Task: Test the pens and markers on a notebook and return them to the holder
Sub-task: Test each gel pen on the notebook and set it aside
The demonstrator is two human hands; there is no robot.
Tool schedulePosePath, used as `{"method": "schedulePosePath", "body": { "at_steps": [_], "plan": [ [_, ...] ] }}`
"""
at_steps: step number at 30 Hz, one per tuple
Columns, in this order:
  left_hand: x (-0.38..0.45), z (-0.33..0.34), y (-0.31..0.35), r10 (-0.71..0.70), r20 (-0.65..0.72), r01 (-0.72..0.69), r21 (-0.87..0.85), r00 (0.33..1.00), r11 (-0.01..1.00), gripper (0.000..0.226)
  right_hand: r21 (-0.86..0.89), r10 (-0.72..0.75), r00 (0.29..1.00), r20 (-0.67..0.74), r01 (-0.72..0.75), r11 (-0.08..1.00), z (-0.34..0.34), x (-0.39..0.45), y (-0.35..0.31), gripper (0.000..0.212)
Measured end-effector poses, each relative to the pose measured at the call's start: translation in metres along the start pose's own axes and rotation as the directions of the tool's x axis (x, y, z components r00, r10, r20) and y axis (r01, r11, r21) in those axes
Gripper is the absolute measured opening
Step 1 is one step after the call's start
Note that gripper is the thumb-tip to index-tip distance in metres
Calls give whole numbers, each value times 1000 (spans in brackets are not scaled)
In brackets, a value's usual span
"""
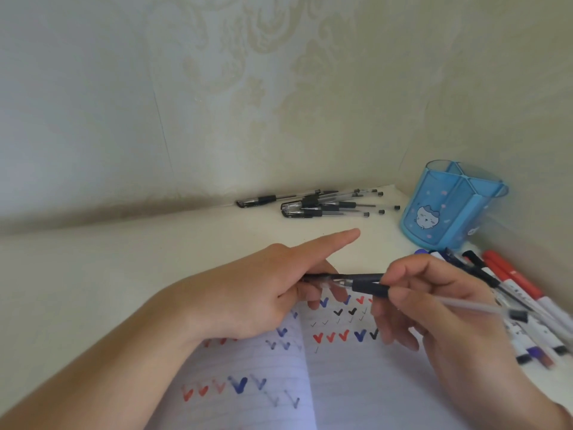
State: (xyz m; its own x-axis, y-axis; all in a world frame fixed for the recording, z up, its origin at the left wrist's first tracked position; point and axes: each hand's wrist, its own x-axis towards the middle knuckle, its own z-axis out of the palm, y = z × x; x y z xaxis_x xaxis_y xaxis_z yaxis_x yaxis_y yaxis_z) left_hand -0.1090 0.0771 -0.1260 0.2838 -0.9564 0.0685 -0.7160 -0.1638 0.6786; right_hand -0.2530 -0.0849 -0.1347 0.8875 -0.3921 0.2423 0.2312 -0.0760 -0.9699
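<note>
My left hand (263, 290) pinches the black pen cap (322, 278), index finger straight. My right hand (434, 308) grips the clear-barrelled black gel pen (372, 285), tip meeting the cap, just above the open lined notebook (356, 383). The blue translucent plastic holder (449, 209) stands beyond the notebook, right; loose black pens (319, 204) lie beyond it, by the wall.
</note>
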Motion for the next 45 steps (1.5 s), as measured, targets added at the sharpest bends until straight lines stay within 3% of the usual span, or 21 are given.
{"method": "schedulePosePath", "body": {
  "at_steps": [5, 15, 20, 25, 29, 31, 33, 36, 38, 40, 42, 43, 45],
  "plan": [
    [-1, 0, 4, 40, 43, -39, -3, 998, 999, 86, -41, 17, 997, 74, -14, 999, 4, 0, -1, 44],
    [-4, 1, 10, 77, 32, -76, -31, 997, 997, 88, 15, -30, 998, 48, 30, 999, 8, -3, -2, 40],
    [-5, 0, 8, 127, 56, -120, -115, 990, 986, 79, 41, -102, 993, 63, 100, 994, 10, -8, -2, 29],
    [-5, 1, 3, 159, 74, -142, -192, 985, 971, 66, -41, -129, 986, 103, 133, 990, 9, -10, -3, 24],
    [7, 2, 5, 124, -54, -133, -225, 991, 965, 53, -114, -194, 975, 105, 206, 972, 0, 0, -7, 31],
    [10, 0, 2, 74, -94, -90, -180, 993, 979, 62, -78, -260, 961, 90, 267, 961, -14, 6, -13, 28],
    [9, 0, -5, 27, -58, -28, -21, 998, 999, 74, -41, -304, 934, 188, 317, 948, -38, 10, -20, 29],
    [9, 0, -9, -35, 27, 30, 161, 999, 987, 80, -91, -181, 928, 325, 221, 971, -82, 15, -35, 60],
    [8, -3, -8, -82, 39, 71, 224, 996, 972, 80, -89, -121, 924, 363, 163, 983, -104, 13, -44, 65],
    [6, -8, -6, -146, 44, 131, 241, 988, 962, 79, -254, -82, 956, 283, 157, 954, -109, 14, -48, 53],
    [4, -12, 1, -241, 64, 213, 290, 968, 933, 73, -533, -134, 990, 43, 137, 835, -116, 15, -41, 25],
    [4, -13, 6, -295, 72, 253, 349, 953, 902, 70, -637, -99, 995, -5, 73, 768, -119, 17, -37, 14],
    [6, -13, 21, -428, 69, 348, 471, 901, 811, 68, -808, 3, 1000, -22, -19, 589, -124, 18, -31, 20]
  ]
}}
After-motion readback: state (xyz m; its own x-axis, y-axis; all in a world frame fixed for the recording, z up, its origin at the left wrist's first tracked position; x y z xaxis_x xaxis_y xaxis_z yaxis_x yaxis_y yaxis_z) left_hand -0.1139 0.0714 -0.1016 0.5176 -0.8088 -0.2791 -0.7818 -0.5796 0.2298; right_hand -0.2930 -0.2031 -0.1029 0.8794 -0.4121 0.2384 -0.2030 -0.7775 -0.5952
